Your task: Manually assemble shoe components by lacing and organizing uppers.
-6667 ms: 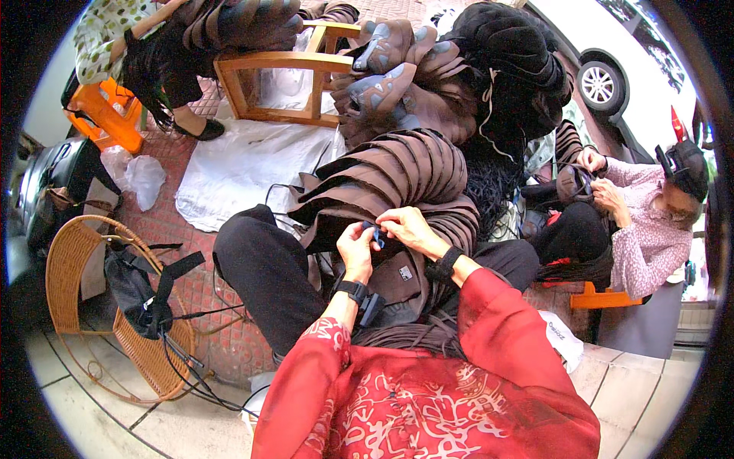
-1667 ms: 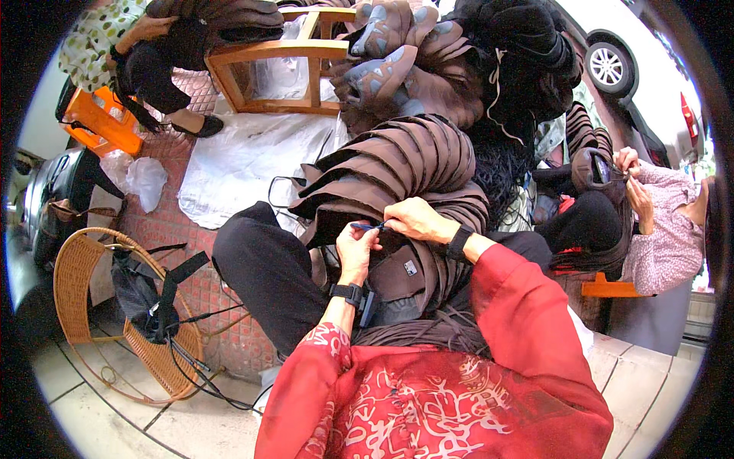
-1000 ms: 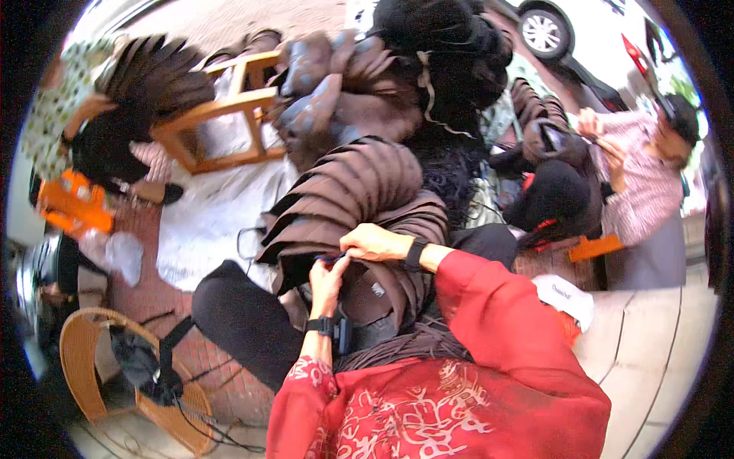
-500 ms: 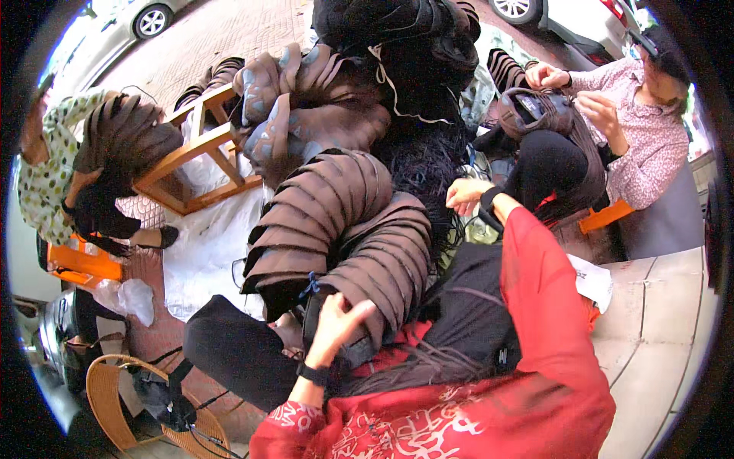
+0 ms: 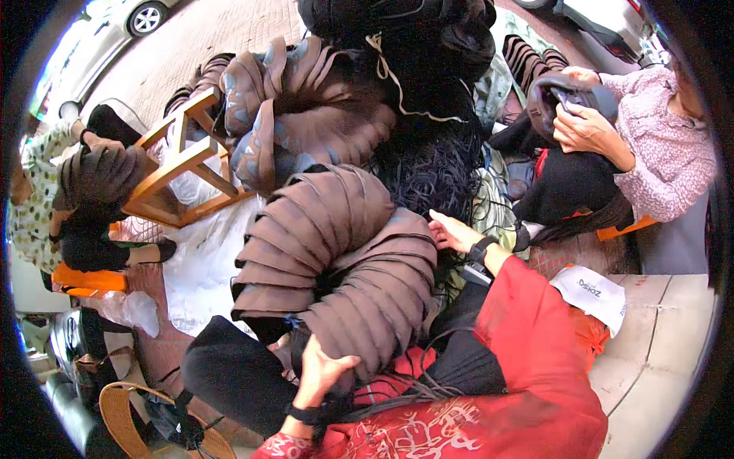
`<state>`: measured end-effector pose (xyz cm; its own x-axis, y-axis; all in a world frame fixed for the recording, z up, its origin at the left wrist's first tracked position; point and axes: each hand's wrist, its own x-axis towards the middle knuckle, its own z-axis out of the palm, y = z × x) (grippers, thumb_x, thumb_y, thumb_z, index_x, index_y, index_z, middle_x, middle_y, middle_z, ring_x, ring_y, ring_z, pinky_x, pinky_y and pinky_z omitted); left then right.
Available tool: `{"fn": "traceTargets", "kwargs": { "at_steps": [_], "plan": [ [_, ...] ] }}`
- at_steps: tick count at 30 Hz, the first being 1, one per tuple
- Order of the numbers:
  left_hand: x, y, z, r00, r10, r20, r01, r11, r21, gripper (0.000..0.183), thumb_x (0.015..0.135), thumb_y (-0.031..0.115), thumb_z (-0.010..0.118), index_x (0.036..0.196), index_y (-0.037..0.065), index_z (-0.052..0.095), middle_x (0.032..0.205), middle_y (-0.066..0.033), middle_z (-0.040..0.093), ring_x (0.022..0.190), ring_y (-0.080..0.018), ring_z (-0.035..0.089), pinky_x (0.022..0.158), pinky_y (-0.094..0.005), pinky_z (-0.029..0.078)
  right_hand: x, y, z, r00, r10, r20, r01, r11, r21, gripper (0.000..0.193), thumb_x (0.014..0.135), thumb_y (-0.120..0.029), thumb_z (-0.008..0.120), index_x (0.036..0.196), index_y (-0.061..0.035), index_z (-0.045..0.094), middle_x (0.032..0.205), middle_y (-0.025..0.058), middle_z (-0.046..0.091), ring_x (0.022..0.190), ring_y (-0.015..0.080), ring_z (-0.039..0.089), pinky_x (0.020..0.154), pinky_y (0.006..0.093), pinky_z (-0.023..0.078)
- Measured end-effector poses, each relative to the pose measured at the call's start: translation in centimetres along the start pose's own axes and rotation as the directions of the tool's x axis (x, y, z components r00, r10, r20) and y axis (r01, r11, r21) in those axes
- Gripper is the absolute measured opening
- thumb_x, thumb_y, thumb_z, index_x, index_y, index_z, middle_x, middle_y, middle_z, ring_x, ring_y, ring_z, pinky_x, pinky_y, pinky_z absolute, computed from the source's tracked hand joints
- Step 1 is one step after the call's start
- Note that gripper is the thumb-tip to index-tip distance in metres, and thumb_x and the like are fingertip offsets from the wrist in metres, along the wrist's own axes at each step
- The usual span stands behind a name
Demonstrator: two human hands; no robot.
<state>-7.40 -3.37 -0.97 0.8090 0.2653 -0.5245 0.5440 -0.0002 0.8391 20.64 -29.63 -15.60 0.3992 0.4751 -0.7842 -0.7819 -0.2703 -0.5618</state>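
Observation:
On my lap lies a bent stack of nested brown cap-like fabric pieces (image 5: 382,268), curved into a horseshoe, with a blue tie (image 5: 292,321) near its lower end. My left hand (image 5: 325,371) grips that lower end, thumb across the outer pieces; its other fingers are partly hidden. At the stack's right side is my right hand (image 5: 453,232), fingers apart and stretched toward the edge. Whether the fingertips touch it I cannot tell. Grey-brown cords (image 5: 440,386) trail across my lap.
Beyond stands an upturned wooden stool (image 5: 172,172) beside a larger brown stack (image 5: 329,126). A heap of dark strips (image 5: 436,180) lies ahead. One person at right handles a grey cap-like piece (image 5: 569,99); another at left holds a stack (image 5: 99,180). A white cap (image 5: 589,294) rests on tiles.
My right hand has come down and left to the stack's side. My left hand has lowered slightly at its end. The person at right has raised the grey piece.

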Motion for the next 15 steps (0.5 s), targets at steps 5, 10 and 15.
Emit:
{"fn": "traceTargets", "kwargs": {
  "at_steps": [5,10,15],
  "plan": [
    [-0.7,-1.4,-2.7,0.991,-0.135,0.003,0.134,0.980,-0.144,0.049,0.058,0.003,0.069,0.103,-0.003,0.050,0.094,-0.0089,0.060,0.085,-0.0177,0.057,0.079,-0.0282,0.043,2.5,1.4,2.1,0.971,-0.094,0.221,0.025,0.955,0.295,0.034,0.086,-0.037,0.048,0.107,-0.0112,0.054,0.110,0.0006,0.055,0.100,0.0140,0.050,0.089,0.0335,0.039],
    [-2.0,-1.5,-1.8,0.997,-0.041,-0.062,0.032,0.991,-0.129,0.058,0.062,0.007,0.070,0.113,-0.003,0.044,0.109,-0.0094,0.052,0.100,-0.0175,0.049,0.088,-0.0302,0.038,2.2,1.3,3.4,0.991,-0.111,0.078,0.091,0.970,0.227,0.037,0.085,-0.040,0.047,0.109,-0.0123,0.055,0.106,0.0032,0.058,0.093,0.0175,0.054,0.086,0.0345,0.041],
    [-2.3,-2.7,-2.3,0.997,-0.049,0.067,0.064,0.967,-0.246,0.053,0.066,0.006,0.066,0.113,-0.003,0.044,0.108,-0.0079,0.054,0.099,-0.0162,0.050,0.088,-0.0288,0.038,-1.2,-2.3,7.8,0.998,-0.068,-0.001,0.065,0.950,0.306,0.042,0.080,-0.046,0.050,0.103,-0.0112,0.057,0.099,0.0040,0.060,0.087,0.0187,0.056,0.082,0.0342,0.043]
  ]
}}
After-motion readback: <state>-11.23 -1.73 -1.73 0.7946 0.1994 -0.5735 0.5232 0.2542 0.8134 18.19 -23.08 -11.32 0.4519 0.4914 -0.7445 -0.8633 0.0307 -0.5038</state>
